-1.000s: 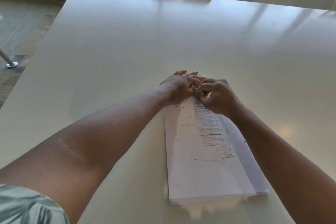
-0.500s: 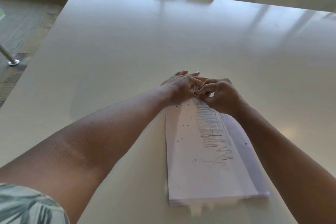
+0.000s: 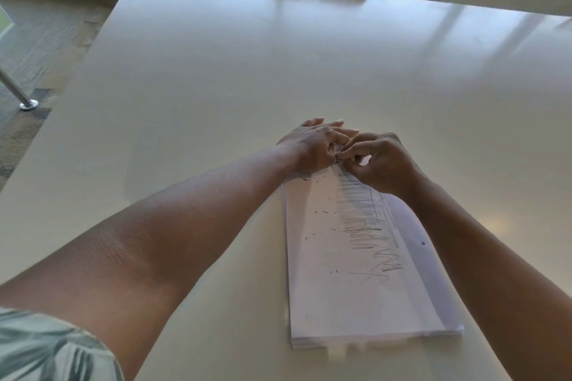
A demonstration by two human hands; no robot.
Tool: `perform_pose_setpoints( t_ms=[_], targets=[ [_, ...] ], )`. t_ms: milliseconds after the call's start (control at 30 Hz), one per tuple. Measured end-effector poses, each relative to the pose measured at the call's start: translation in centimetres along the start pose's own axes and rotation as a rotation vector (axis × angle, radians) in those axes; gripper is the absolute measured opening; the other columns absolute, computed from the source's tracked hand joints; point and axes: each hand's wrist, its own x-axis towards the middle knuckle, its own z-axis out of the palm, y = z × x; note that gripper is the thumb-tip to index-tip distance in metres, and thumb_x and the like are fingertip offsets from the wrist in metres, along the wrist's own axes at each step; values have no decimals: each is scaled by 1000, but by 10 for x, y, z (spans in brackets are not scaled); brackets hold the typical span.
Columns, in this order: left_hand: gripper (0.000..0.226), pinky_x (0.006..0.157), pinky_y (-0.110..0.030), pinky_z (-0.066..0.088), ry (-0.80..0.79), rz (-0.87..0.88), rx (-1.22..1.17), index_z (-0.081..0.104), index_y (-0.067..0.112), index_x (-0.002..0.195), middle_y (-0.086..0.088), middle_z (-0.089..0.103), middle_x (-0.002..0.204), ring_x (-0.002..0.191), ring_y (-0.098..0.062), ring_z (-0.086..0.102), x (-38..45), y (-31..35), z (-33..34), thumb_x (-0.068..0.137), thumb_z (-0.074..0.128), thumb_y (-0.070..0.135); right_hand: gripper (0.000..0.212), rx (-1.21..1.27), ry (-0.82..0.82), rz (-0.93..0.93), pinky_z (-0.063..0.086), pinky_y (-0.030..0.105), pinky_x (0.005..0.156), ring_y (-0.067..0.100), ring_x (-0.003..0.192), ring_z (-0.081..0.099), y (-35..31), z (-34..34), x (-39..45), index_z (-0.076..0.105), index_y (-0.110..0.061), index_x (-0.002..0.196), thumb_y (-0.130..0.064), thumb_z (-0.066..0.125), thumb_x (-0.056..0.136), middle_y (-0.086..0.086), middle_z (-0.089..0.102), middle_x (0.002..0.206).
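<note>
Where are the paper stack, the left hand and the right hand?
paper stack (image 3: 322, 297): head view, blank area of the top sheet.
left hand (image 3: 312, 145): head view, back of the hand.
right hand (image 3: 385, 162): head view, back of the hand, below the knuckles.

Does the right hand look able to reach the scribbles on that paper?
Probably yes: the right hand works over the paper stack, and the scribbles lie uncovered beside its wrist, though its fingers pinch a small dark bit.
</note>
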Motion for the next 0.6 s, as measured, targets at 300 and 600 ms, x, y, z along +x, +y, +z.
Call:
perform_pose_setpoints(
  t_ms=[300,600],
  targets=[
    [64,128,-32,6,48,-32,-33,59,48,138,25,40,158,153,2,20,-3,3,-1,94,37,6,12,100,-240,-29,56,20,68,4,67,67,-8,-19,-18,81,-14,87,-8,83,77,-9,73,85],
    [45,129,-37,7,-7,-6,18,63,42,136,19,38,161,155,-3,17,0,2,-1,101,37,34,12,-12,-53,-27,48,5,71,-14,69,60,-3,-5,3,80,-9,86,-3,83,75,2,75,85]
  ],
)
